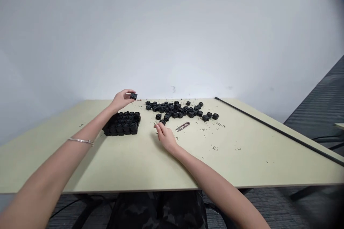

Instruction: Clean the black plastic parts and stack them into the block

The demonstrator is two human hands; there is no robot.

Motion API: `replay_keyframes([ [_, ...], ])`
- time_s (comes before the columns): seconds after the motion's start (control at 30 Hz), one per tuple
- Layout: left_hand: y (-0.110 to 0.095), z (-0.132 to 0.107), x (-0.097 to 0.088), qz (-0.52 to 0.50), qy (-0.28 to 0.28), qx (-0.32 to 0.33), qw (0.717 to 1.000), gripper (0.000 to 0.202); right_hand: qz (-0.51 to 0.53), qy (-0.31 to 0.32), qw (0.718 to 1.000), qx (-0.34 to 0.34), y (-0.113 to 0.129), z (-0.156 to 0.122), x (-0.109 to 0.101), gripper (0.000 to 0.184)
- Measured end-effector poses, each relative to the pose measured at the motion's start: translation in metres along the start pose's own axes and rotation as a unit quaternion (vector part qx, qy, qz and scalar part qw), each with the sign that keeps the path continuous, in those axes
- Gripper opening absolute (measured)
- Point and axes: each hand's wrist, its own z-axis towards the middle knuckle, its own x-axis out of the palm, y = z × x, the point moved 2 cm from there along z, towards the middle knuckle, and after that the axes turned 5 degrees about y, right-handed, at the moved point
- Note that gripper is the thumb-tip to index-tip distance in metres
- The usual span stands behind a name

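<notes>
apparently, a small square black plastic part (133,96) is gripped between the thumb and fingertips of the left hand (122,100), held up just beyond a tightly packed block of round-socketed black parts (120,123). the right hand (165,136) is kept low over the tabletop, its fingers drawn into a narrow pinch beside a lone black part (162,122); whether anything is held in that pinch cannot be told. a pair of thread snips (182,126) is laid just to the right of that hand, and a loose spread of black parts (174,109) is scattered across the far side of the pale table (120,171). black trimmings (215,147) are strewn about, a thin black rod (279,130) is laid along the right side, and a slim metal bangle (80,142) is worn on the left wrist.

a risk is posed by the small held part, which could be dropped if the pinch slips. the block could be knocked out of line by a careless left forearm, and fingers could be nicked if the snips are grabbed by their blades. trimmings could also be caught in the sockets. no brand, label or legible writing can be made out.
</notes>
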Motion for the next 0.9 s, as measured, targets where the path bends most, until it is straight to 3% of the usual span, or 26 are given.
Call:
replay_keyframes([
  [0.07, 0.013, 0.010, -0.017, 0.180, 0.100, -0.004, 0.979, 0.041, -0.036, 0.017, 0.999, -0.002, 0.000, 0.000, 0.002, 0.033],
  [0.13, 0.027, 0.014, -0.029, 0.310, 0.197, -0.015, 0.930, 0.040, -0.061, 0.028, 0.998, -0.005, -0.001, 0.000, 0.004, 0.034],
  [0.2, 0.038, 0.015, -0.036, 0.387, 0.257, -0.020, 0.885, 0.041, -0.068, 0.034, 0.997, -0.009, -0.001, 0.000, 0.006, 0.034],
  [0.3, 0.049, 0.017, -0.041, 0.440, 0.308, -0.021, 0.843, 0.043, -0.065, 0.042, 0.997, -0.013, 0.000, 0.000, 0.006, 0.033],
  [0.5, 0.057, 0.028, -0.040, 0.503, 0.351, -0.048, 0.788, 0.044, -0.067, 0.051, 0.996, -0.011, 0.002, -0.001, 0.007, 0.033],
  [0.9, 0.069, 0.030, -0.040, 0.551, 0.384, -0.070, 0.737, 0.045, -0.085, 0.065, 0.994, -0.014, 0.003, -0.002, 0.010, 0.036],
])
